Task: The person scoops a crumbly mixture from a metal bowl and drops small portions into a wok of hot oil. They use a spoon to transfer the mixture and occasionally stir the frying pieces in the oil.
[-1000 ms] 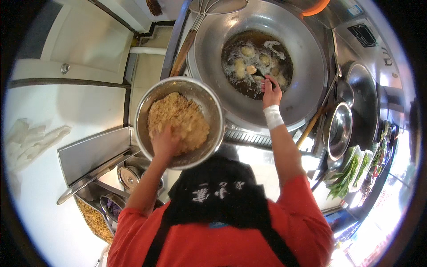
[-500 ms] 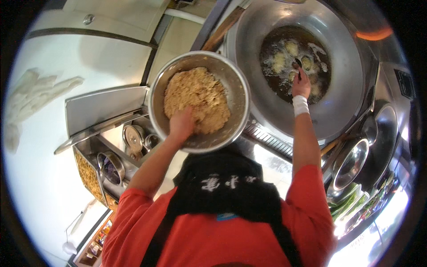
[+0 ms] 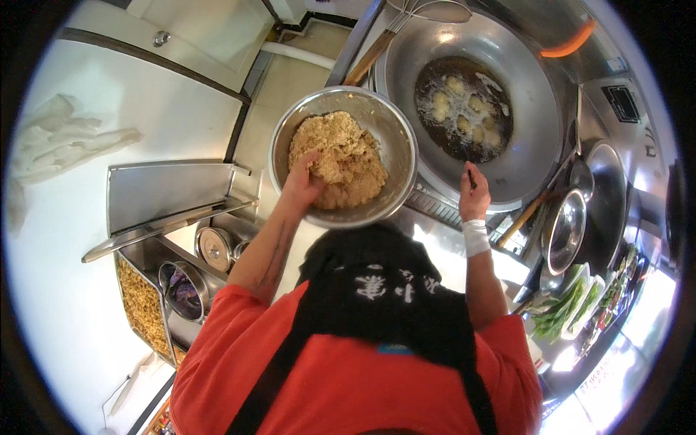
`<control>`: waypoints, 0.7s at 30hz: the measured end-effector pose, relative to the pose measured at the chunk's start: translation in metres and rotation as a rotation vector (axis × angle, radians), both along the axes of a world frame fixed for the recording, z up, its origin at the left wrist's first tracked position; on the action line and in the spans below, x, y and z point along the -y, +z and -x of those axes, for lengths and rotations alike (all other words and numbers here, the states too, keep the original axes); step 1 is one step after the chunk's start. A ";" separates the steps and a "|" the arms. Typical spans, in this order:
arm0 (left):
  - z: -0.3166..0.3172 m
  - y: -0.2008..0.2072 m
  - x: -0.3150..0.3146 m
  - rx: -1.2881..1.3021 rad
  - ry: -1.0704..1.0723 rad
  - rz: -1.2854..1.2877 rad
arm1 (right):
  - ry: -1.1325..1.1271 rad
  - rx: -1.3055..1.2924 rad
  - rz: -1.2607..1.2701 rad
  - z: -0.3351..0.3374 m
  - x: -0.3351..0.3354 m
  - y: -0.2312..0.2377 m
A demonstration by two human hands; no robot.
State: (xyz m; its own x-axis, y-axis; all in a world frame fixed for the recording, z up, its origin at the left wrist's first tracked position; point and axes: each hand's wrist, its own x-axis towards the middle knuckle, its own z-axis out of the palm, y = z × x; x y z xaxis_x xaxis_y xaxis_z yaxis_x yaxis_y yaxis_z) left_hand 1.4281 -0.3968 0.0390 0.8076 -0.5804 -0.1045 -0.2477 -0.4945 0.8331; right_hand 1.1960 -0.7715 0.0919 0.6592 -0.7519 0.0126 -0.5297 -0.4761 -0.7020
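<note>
My left hand [image 3: 301, 183] is in a steel bowl [image 3: 400, 152], its fingers closed into a pale brown, lumpy mixture [image 3: 346, 163]. The fingertips are partly buried there. My right hand [image 3: 475, 194], with a white band [image 3: 475, 238] round the wrist, is over the near rim of a big wok [image 3: 533, 109]. It grips a small dark spoon [image 3: 471, 177], mostly hidden by the fingers. In the wok, several pale golden balls [image 3: 476, 103] bubble in dark oil [image 3: 457, 145], apart from my right hand.
A wire strainer with a wooden handle [image 3: 371, 56] lies across the wok's far left edge. To the right are a ladle [image 3: 581, 176], a steel basin [image 3: 565, 232] and green vegetables [image 3: 562, 315]. At left stand a tray of golden bits [image 3: 139, 293] and a pot [image 3: 183, 290].
My right hand has drawn back from above the oil to the wok's near rim. My left hand has shifted at the mixture's left side, where a lump now stands higher. The view has shifted.
</note>
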 end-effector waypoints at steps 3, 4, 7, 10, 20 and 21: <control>-0.005 0.010 0.027 -1.516 0.473 1.056 | 0.053 0.009 0.043 0.008 -0.017 0.016; -0.005 0.015 0.032 -1.466 0.491 1.017 | 0.065 0.024 0.078 0.007 -0.020 0.020; 0.003 0.029 0.035 -1.419 0.417 1.011 | 0.082 0.035 0.091 0.011 -0.030 0.034; 0.004 0.034 0.035 -1.463 0.348 1.040 | 0.057 0.040 0.052 0.007 -0.036 0.047; 0.003 0.013 0.042 -1.365 0.242 1.102 | 0.281 0.283 0.006 -0.039 -0.101 0.078; 0.002 0.012 0.042 -1.369 0.209 1.113 | 0.318 0.291 -0.013 -0.043 -0.108 0.081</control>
State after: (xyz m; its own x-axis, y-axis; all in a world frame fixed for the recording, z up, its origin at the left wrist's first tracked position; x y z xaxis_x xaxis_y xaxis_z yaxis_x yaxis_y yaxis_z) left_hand 1.4262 -0.4388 0.0515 0.5514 -0.7483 -0.3688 0.8324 0.4648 0.3017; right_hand 1.2392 -0.6638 0.1728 0.8285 -0.5134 0.2239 -0.1370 -0.5734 -0.8077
